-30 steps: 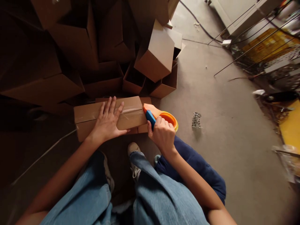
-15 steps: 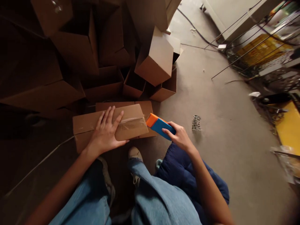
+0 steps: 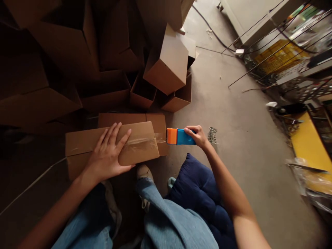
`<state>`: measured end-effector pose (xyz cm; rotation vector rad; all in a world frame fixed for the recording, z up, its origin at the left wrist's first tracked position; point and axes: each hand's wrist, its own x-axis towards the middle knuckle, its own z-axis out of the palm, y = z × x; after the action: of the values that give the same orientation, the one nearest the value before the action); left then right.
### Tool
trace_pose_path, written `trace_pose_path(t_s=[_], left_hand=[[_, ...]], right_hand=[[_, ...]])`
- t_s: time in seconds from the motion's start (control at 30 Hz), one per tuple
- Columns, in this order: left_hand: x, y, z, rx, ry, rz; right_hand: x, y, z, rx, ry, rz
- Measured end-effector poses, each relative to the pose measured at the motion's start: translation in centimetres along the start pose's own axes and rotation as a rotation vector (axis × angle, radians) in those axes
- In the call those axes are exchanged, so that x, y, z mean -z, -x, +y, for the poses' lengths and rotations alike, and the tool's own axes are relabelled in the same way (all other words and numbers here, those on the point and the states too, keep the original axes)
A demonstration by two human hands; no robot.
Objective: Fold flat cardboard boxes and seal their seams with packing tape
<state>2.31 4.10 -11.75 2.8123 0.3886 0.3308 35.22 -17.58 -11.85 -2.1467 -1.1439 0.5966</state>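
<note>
Your left hand lies open and flat on the taped cardboard box, while your right hand grips the blue-and-orange tape dispenser just off the box at its 3 o'clock

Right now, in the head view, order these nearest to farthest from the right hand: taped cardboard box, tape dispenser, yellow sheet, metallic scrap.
From the right hand:
1. Tape dispenser: in its grip.
2. Metallic scrap: on the floor, just right.
3. Taped cardboard box: left.
4. Yellow sheet: far right.
</note>
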Motion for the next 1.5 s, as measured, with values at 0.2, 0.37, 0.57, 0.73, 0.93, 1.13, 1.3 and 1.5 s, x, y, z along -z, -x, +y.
trace_pose_path(t_s=[0.2, 0.37, 0.57, 0.73, 0.93, 1.13, 1.3, 1.5], left_hand=[[0.1, -0.1, 0.1, -0.010, -0.002, -0.020], [0.2, -0.1, 0.0, -0.004, -0.004, -0.025], [0.2, -0.2, 0.0, -0.002, -0.010, -0.024], [0.1, -0.2, 0.0, 0.003, -0.004, -0.017], [0.1, -0.4, 0.3, 0.011, -0.010, -0.042], [0.2, -0.8, 0.3, 0.016, 0.003, -0.047], [0.3, -0.4, 0.4, 0.017, 0.012, -0.028], [0.2, -0.8, 0.6, 0.037, 0.028, -0.065]], right_hand=[[0.4, -0.1, 1.1, -0.018, 0.018, -0.045], [1.0, 0.1, 0.4, 0.026, 0.189, -0.110], [4.1, 2.0, -4.3, 0.152, 0.523, -0.211], [6.3, 3.0, -9.4, 0.300, 0.760, -0.273], [1.3, 1.3, -12.8, 0.312, 0.935, -0.396], [-0.1, 1.2, -12.3, 0.184, 0.916, -0.412], [3.6, 1.9, -12.3, 0.177, 0.824, -0.360], [0.6, 0.8, -13.1, 0.163, 0.888, -0.426]])
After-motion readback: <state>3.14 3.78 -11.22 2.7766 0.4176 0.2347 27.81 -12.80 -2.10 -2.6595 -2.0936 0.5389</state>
